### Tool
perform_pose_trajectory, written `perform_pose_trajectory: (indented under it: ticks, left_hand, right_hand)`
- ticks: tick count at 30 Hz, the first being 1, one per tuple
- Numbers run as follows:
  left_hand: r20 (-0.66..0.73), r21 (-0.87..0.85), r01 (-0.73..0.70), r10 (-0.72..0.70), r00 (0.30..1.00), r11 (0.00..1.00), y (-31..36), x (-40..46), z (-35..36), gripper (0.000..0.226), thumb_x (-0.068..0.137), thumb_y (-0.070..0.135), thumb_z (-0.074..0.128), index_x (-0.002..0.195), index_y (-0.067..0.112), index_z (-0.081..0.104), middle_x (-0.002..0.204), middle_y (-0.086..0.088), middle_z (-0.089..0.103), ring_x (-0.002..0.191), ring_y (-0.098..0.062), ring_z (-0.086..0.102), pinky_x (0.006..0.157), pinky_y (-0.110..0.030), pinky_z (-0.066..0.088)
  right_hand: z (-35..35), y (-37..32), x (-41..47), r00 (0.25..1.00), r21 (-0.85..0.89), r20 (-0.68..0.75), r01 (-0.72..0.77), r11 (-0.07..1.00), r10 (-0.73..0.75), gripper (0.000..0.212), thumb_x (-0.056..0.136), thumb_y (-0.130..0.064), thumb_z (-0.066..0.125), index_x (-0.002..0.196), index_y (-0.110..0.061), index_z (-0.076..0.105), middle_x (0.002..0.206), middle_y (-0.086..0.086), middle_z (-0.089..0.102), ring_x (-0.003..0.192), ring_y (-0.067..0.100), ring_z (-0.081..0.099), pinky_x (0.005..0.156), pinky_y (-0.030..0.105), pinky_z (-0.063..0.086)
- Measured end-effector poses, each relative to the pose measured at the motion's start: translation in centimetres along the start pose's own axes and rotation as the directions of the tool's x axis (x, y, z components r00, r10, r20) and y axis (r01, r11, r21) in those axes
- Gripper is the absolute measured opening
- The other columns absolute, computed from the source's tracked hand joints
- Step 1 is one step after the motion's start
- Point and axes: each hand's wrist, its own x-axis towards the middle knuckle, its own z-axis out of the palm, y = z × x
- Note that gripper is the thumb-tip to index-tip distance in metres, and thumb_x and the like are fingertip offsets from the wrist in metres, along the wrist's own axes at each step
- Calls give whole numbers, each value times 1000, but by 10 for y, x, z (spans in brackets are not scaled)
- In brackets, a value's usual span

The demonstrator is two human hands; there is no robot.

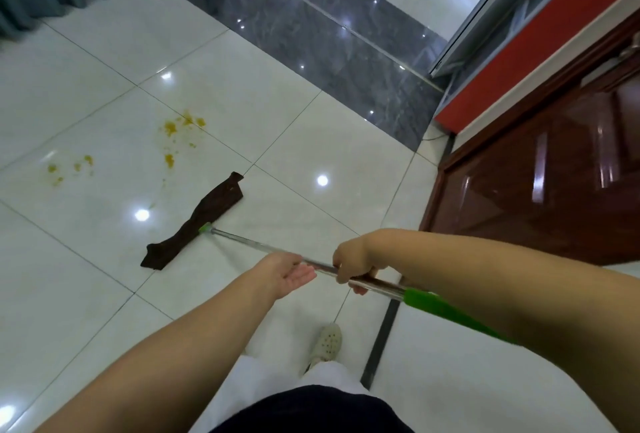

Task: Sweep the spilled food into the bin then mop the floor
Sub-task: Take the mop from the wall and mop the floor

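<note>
white tile floor [104, 287] | right hand [353, 261] fisted on mop pole [242, 240] | left hand [291, 271] open

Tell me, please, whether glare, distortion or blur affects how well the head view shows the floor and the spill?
Head view: bright ceiling-light spots reflect off the glossy floor tiles; wide-angle bending curves the tile joints and the door; the yellow spill and mop cloth stay sharp, without glare.

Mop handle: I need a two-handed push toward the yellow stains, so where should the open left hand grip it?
On the bare metal mop pole, ahead of the right hand, coming from below: the left hand sits palm-up under the slanted shaft.
</note>
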Motion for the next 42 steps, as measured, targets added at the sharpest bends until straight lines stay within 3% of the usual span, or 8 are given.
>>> perform_pose_trajectory:
  ticks: [7, 10, 16, 20, 21, 26, 35, 42]
  left_hand:
    - [15, -86, 13, -12, 1000, 996, -9, 16, 38, 16, 98, -4, 40, 88, -8, 52, 74, -22, 60, 65, -27, 61, 81, -36, 51]
    - [-72, -197, -50, 36, 997, 979, 1, 27, 65, 23, 98, -4, 41, 75, -2, 47, 42, -15, 56, 36, -22, 59, 44, -27, 55]
    - [-186, -334, -185, 127, 974, 924, 28, 43, 112, 30, 97, -7, 37, 69, 0, 43, 30, -7, 48, 35, -16, 52, 34, -17, 46]
    - [-234, -449, -249, 156, 960, 858, 41, 46, 120, 31, 95, -10, 36, 67, 2, 42, 32, -8, 45, 54, -18, 43, 34, -16, 45]
    - [-239, -469, -258, 160, 958, 845, 43, 46, 121, 30, 95, -10, 36, 68, 1, 43, 37, -10, 47, 57, -18, 42, 35, -17, 46]
    - [-284, -531, -308, 177, 942, 790, 53, 47, 119, 23, 94, -9, 40, 74, -1, 47, 70, -14, 46, 60, -19, 48, 37, -18, 49]
    - [-326, -576, -352, 187, 927, 738, 74, 68, 70, 18, 96, -2, 45, 78, -4, 49, 51, -14, 62, 39, -17, 64, 74, -28, 57]
    - [-345, -560, -369, 196, 918, 742, 127, 64, 24, 10, 98, 3, 45, 95, -6, 49, 76, -19, 58, 42, -19, 65, 47, -24, 56]
  right_hand:
    - [-22, 30, 15, 979, 372, 167, 50, 927, -119, 30, 100, -7, 36, 130, -3, 39, 73, 11, 49, 50, 14, 46, 41, 18, 44]
    - [-40, 40, 28, 953, 553, 267, -31, 832, -142, 9, 101, -13, 33, 109, -13, 38, 70, 11, 49, 32, 8, 40, 34, 12, 37]
    - [-92, 47, 47, 944, 658, 242, 9, 753, -223, 22, 102, -19, 32, 81, -20, 39, 62, 2, 35, 26, 2, 30, 28, 7, 27]
    - [-115, 39, 41, 933, 597, 238, 79, 799, -270, 13, 99, -13, 35, 91, -22, 31, 54, 1, 35, 27, 3, 30, 30, 7, 28]
    - [-119, 38, 41, 939, 572, 207, 112, 812, -275, 41, 98, -11, 34, 138, -8, 26, 56, 1, 34, 27, 3, 31, 31, 7, 28]
    - [-130, 28, 41, 928, 503, 164, 212, 838, -333, 43, 100, -10, 31, 140, -19, 40, 60, 2, 34, 30, 4, 31, 32, 8, 28]
    - [-128, -19, 49, 867, 784, 371, -99, 613, -334, 26, 102, -16, 41, 77, -13, 48, 35, 1, 40, 22, 4, 32, 25, 7, 29]
    - [-133, -91, 52, 867, 819, 361, -117, 562, -345, 26, 103, -16, 39, 78, -14, 48, 35, 0, 47, 22, 4, 32, 26, 7, 28]
